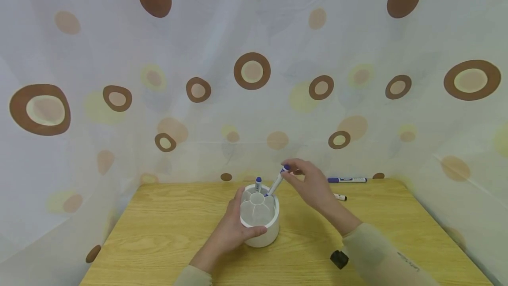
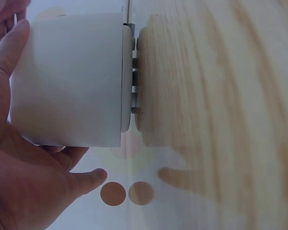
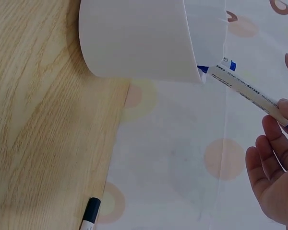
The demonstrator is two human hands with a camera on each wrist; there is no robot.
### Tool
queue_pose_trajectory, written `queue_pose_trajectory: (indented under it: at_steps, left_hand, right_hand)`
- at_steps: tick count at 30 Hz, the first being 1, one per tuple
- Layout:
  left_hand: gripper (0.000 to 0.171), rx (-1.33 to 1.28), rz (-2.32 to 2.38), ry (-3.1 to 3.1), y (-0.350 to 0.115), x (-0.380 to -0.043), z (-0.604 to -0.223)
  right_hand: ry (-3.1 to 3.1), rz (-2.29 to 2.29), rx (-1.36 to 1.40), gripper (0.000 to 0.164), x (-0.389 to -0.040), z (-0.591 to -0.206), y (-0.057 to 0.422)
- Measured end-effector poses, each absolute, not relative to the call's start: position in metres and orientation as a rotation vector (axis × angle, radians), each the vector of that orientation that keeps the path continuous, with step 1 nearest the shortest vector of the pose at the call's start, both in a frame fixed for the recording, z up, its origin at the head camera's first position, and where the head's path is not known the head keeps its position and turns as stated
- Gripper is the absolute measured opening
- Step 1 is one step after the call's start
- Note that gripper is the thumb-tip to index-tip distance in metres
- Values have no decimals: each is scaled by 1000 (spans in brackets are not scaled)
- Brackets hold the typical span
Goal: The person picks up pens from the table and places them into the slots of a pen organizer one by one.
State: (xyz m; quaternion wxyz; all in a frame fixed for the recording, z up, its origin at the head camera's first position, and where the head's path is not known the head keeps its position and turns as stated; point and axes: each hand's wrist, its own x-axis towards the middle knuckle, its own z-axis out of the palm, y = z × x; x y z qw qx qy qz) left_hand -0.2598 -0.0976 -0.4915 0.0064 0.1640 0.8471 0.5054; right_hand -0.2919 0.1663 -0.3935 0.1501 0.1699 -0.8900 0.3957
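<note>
A round white pen holder [image 1: 259,235] with several compartments stands on the wooden table. My left hand [image 1: 231,228] grips its side, thumb at the front and fingers round the left and back; the left wrist view shows the holder's plain wall [image 2: 72,81]. One blue-ended marker [image 1: 258,184] stands in a back compartment. My right hand [image 1: 311,183] pinches a second white marker [image 3: 245,90] near its upper blue end. That marker is tilted, and its lower blue end is at the holder's right rim.
A blue-capped marker [image 1: 347,180] lies at the table's back edge, right of the holder. Closer in, a black-capped marker [image 1: 340,197] lies partly behind my right arm. A small black object [image 1: 339,259] is near my right sleeve. A patterned curtain hangs behind the table [image 1: 170,228].
</note>
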Motion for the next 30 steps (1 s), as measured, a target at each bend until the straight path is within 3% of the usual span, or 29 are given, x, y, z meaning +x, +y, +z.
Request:
queue_pose_trajectory:
  at_steps: [16,30]
  left_hand:
    - [130,487,1572,2649,-97,-259,-495]
    - [130,471,1578,2657,-97,-261,-494]
  right_hand:
    - [-2586,1043,569,40,-290,-402,162]
    - [-2611,992,498,45,-297,-410,198]
